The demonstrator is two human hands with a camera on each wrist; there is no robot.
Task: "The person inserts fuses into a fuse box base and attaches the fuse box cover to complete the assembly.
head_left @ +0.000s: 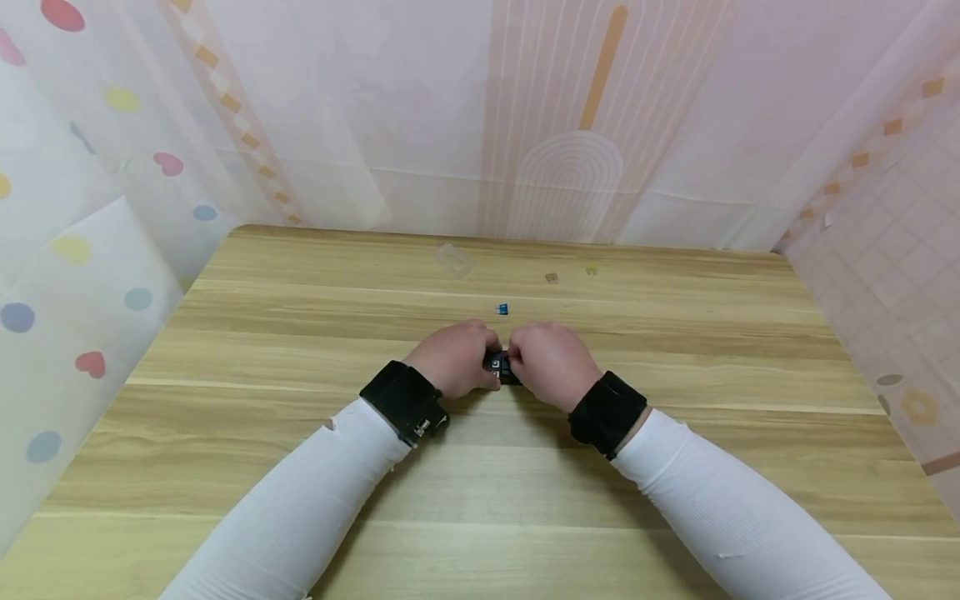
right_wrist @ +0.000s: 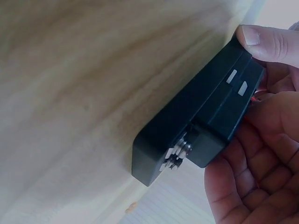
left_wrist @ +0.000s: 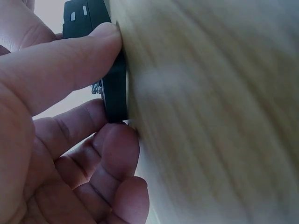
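The small box-shaped plastic case (head_left: pixel 501 367) I hold is black, with pale grey markings and a silvery metal fitting. My ribbed long sleeves (head_left: pixel 315 492) are white, my wristbands (head_left: pixel 405 402) black. The striped wooden table (head_left: pixel 300 333) is light tan, and a tiny piece (head_left: pixel 502 309) on it is blue.

A wooden table (head_left: pixel 300 467) with light and darker stripes lies under the grip. Just beyond the grip, a small blue piece (head_left: pixel 502 309) lies on the table. Farther behind it, to the right, there are a small brown piece (head_left: pixel 551 277) and a small yellow piece (head_left: pixel 591 269), near each other. To the left of these, a clear plastic piece (head_left: pixel 454 258) is hard to see. Patterned sheets (head_left: pixel 90 250) with coloured dots and hearts stand around the table.
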